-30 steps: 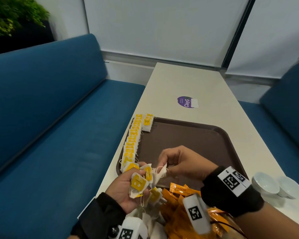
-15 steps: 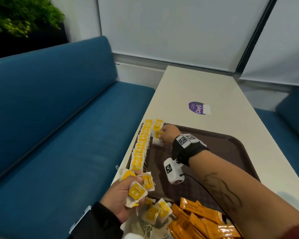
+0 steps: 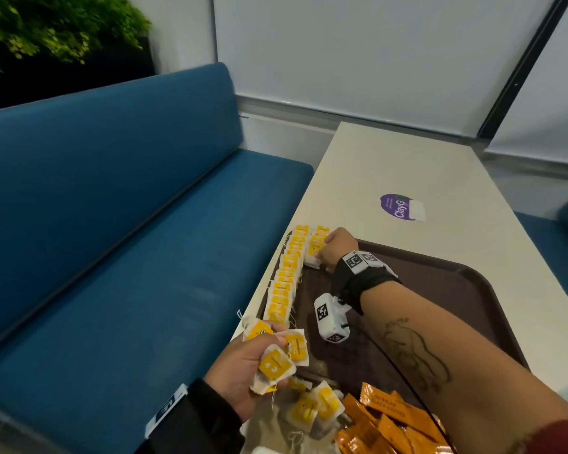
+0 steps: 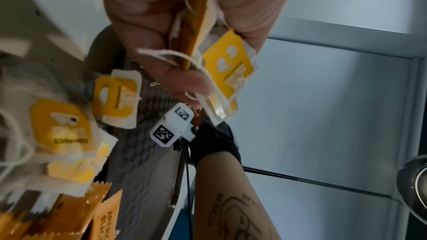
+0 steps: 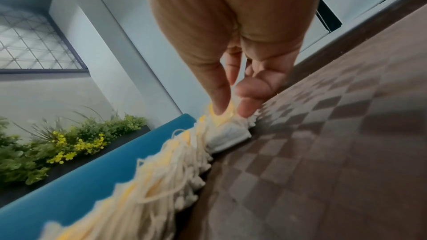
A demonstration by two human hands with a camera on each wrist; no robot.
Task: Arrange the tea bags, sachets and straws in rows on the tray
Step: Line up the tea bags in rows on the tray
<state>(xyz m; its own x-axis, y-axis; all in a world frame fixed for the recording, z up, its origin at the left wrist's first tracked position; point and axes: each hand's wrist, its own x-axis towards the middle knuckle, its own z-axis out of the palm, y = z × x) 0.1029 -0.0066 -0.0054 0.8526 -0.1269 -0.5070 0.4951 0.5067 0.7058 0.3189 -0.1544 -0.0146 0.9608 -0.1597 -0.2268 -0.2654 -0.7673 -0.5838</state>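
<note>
A brown tray (image 3: 440, 290) (image 5: 323, 134) lies on the white table. A row of yellow-tagged tea bags (image 3: 286, 280) (image 5: 161, 171) runs along its left edge. A short second row (image 3: 318, 235) starts at the far end. There my right hand (image 3: 320, 253) (image 5: 231, 110) pinches a tea bag (image 3: 312, 262) (image 5: 228, 132) that lies on the tray. My left hand (image 3: 266, 358) (image 4: 208, 52) grips a bunch of tea bags (image 3: 276, 363) (image 4: 228, 65) over the tray's near left corner. Loose tea bags (image 3: 315, 407) (image 4: 62, 125) and orange sachets (image 3: 391, 417) (image 4: 106, 220) are piled at the near edge. No straws are in view.
A blue bench (image 3: 112, 257) runs along the table's left side. The table (image 3: 407, 165) carries a purple sticker (image 3: 400, 207) beyond the tray. A plant (image 3: 46, 27) stands behind the bench. A metal bowl (image 4: 413, 185) shows at the right.
My right hand took a tea bag from the bunch and reached to the tray's far left corner, where it has stayed. My left hand still holds the bunch.
</note>
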